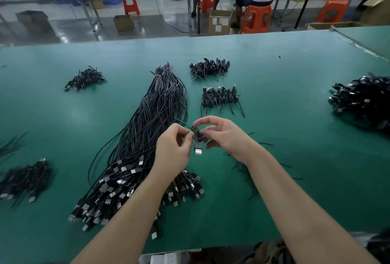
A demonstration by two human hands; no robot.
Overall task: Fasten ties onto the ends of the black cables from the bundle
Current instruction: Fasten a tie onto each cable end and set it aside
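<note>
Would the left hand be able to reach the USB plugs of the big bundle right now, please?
Probably not yet: the left hand pinches the coiled cable, though the big bundle's USB plugs lie uncovered just beneath it.

I read the illumination as even, diffuse overhead light, moderately bright. The green table (274, 95) shows no hard glare, only soft, short shadows under the cable bundle (152, 120) and under both forearms. I note wide-angle distortion: the table's far edge bows and its corners stretch. Sharpness holds at centre; the frame margins smear, notably the pile (363, 101) at the table's right edge. The floor behind carries dull reflections.
</note>
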